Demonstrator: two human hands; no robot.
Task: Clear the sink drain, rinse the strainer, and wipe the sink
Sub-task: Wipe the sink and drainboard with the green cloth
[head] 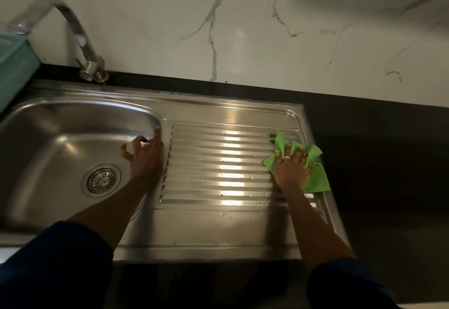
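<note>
The steel sink has its basin (60,133) on the left, with the round strainer (102,179) seated in the drain. My left hand (145,155) rests on the rim between basin and drainboard, its fingers loosely curled over the basin edge. A small pale patch by those fingertips is too blurred to identify. My right hand (292,167) presses a green cloth (315,177) flat on the right end of the ribbed drainboard (218,163), fingers spread on top of it. Water drops lie on the ribs.
A curved chrome tap (80,39) rises behind the basin. A teal container (14,70) stands at the far left edge. Black countertop (376,163) lies to the right of the sink, and a white marble wall (243,29) stands behind.
</note>
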